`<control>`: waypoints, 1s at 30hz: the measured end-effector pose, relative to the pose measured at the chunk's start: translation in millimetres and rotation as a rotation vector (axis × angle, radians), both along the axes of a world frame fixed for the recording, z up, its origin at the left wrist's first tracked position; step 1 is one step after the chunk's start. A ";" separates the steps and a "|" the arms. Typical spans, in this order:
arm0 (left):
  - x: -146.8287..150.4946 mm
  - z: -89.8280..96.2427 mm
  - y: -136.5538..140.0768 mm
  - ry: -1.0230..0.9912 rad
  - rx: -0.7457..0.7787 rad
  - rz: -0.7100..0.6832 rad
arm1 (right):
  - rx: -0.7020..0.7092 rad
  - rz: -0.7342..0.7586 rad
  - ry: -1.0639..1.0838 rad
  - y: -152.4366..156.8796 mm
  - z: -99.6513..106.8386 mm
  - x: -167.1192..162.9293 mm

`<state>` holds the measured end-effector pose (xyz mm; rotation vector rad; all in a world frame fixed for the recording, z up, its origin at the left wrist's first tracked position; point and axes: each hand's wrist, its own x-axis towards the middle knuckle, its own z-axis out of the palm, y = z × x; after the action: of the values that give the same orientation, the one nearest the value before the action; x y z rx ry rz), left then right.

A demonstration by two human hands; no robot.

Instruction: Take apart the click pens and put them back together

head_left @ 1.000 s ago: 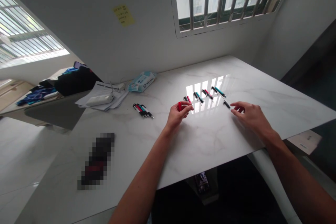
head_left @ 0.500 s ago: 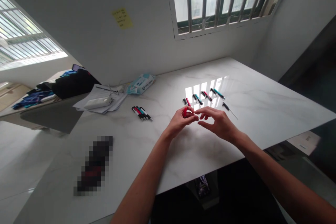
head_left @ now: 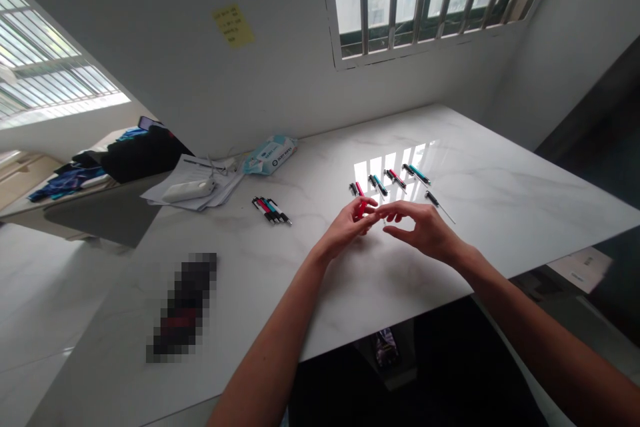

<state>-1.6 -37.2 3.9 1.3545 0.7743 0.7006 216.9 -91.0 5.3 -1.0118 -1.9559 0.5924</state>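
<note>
My left hand (head_left: 351, 223) is closed around a red pen barrel (head_left: 361, 207), which stands nearly upright between the fingers; its lower part is hidden. Touching or nearly touching the left fingertips are the outstretched fingers of my right hand (head_left: 417, 227), whose thumb is held apart from them. Beyond the hands lie pens taken apart: a red pen part (head_left: 359, 189), a teal barrel (head_left: 380, 184), another red barrel (head_left: 398, 178) and a further teal barrel (head_left: 420, 174), with black parts beside them. A black pen part with a thin refill (head_left: 444, 208) rests right of them.
Several whole pens (head_left: 271, 210) lie in a row left of my hands. A wipes packet (head_left: 271, 155), papers (head_left: 220, 195) and a white device (head_left: 189, 191) are at the back left. A pixelated dark object (head_left: 183, 307) lies on the white marbled table (head_left: 260, 273).
My right hand's fingertips have come closer to my left fingertips. The red barrel has tilted more upright in my left hand. The view has shifted slightly.
</note>
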 end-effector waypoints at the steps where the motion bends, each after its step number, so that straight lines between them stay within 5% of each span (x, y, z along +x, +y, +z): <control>1: 0.3 -0.2 0.4 -0.024 -0.018 0.026 | 0.000 -0.020 -0.010 0.9 -0.8 4.0; 5: 0.3 -2.1 4.5 -0.103 -0.103 0.116 | 0.020 -0.119 -0.079 6.6 -8.8 30.0; 14: -0.9 -2.7 11.9 -0.106 -0.035 0.246 | 0.105 -0.275 -0.260 13.7 -30.4 103.3; 30: -2.3 -1.4 11.4 -0.127 -0.065 0.238 | 0.089 -0.302 -0.354 25.3 -46.6 112.0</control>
<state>-3.9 -25.8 2.5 1.1583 0.8563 0.9317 328.9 -65.7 -41.4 -1.3954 -2.0499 0.1622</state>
